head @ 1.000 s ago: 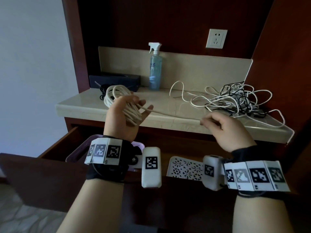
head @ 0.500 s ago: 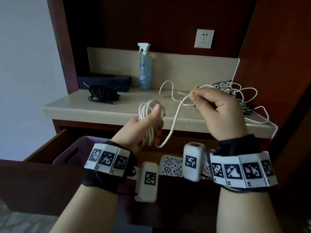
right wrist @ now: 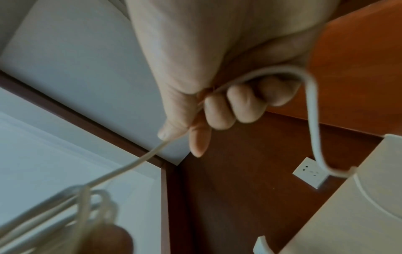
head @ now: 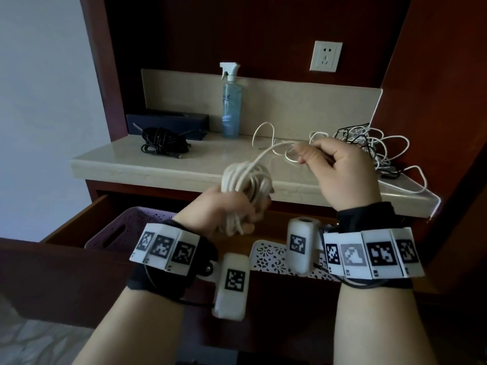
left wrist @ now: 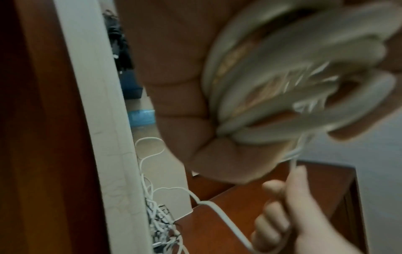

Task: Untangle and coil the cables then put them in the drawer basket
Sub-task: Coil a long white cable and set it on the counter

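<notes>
My left hand (head: 232,206) grips a coil of white cable (head: 246,180) in front of the counter edge, above the open drawer; the coil (left wrist: 293,82) fills the left wrist view. From the coil a free strand (head: 266,154) runs up to my right hand (head: 324,164), which pinches it between thumb and forefinger (right wrist: 195,137). Behind that hand, a tangle of white and black cables (head: 369,146) lies on the counter's right. A coiled black cable (head: 162,140) rests at the counter's left. A purple perforated basket (head: 123,227) sits in the drawer.
A blue spray bottle (head: 231,106) and a dark box (head: 168,122) stand at the back of the marble counter (head: 147,164). A white perforated basket (head: 268,256) lies in the drawer's right part. A wall socket (head: 326,56) is above. Wooden cabinet walls close both sides.
The right hand brought the strand from a taut pull at the right up over the coil. The left hand with the coil came down from the counter to in front of its edge.
</notes>
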Available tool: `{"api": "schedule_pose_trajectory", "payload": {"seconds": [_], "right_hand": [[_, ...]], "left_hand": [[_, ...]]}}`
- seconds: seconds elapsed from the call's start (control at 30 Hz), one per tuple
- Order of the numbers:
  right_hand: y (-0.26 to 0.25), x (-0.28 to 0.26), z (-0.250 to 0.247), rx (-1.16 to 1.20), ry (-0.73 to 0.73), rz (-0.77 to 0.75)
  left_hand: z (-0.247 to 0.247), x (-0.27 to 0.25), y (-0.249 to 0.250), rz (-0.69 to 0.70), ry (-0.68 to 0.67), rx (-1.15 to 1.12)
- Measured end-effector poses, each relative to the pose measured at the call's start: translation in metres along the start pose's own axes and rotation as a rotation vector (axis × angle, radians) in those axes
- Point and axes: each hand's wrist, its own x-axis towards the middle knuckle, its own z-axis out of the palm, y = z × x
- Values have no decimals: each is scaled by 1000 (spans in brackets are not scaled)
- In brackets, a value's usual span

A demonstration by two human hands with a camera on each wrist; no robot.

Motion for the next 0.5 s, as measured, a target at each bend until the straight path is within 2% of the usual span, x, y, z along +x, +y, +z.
{"api": "schedule_pose_trajectory", "payload": {"seconds": [0.07,0.13,0.37,0.5], "right_hand": [[7,-1,0,-12,-16,-17],[11,-2,1,13,-22,-28],[8,-6,12,54,-72,-98],[6,-9,19,57,-214,-87]], "left_hand": [[-7,0,7,76,-42,-200],[-16,1,13,146,-2,-315],[-17,5,14,213,128,-394],[-17,11,15,314,281,-470]]}}
